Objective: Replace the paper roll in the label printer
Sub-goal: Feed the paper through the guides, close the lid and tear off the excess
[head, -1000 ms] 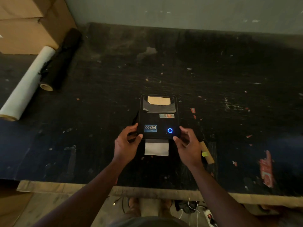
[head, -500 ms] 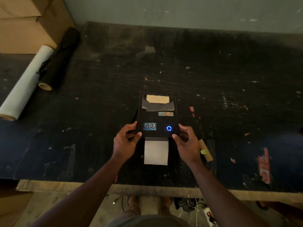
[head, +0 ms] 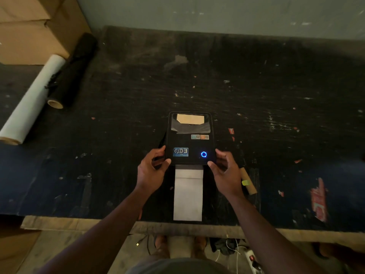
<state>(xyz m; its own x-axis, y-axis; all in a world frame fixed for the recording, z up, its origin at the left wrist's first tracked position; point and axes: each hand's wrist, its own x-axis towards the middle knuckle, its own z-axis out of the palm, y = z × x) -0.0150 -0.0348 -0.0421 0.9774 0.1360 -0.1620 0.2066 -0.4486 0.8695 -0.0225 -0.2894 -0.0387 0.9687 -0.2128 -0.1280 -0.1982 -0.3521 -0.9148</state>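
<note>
A black label printer (head: 189, 138) lies flat on the dark table, lid closed, with a blue ring light glowing near its front right corner. A window at its far end shows brown paper inside. A long white paper strip (head: 188, 194) sticks out of the front slot toward the table edge. My left hand (head: 151, 171) grips the printer's front left corner, thumb on top. My right hand (head: 225, 173) holds the front right corner the same way. A bare cardboard core (head: 249, 184) with a yellow tag lies just right of my right hand.
A white roll (head: 32, 99) and a black roll (head: 74, 72) lie at the far left beside cardboard boxes (head: 35, 26). The wooden table edge (head: 79, 223) runs close to me. Cables and a power strip (head: 254, 263) sit on the floor below.
The white paper strip has fed out much further from the printer's front slot, now almost reaching the table edge. Both hands have stayed on the front corners.
</note>
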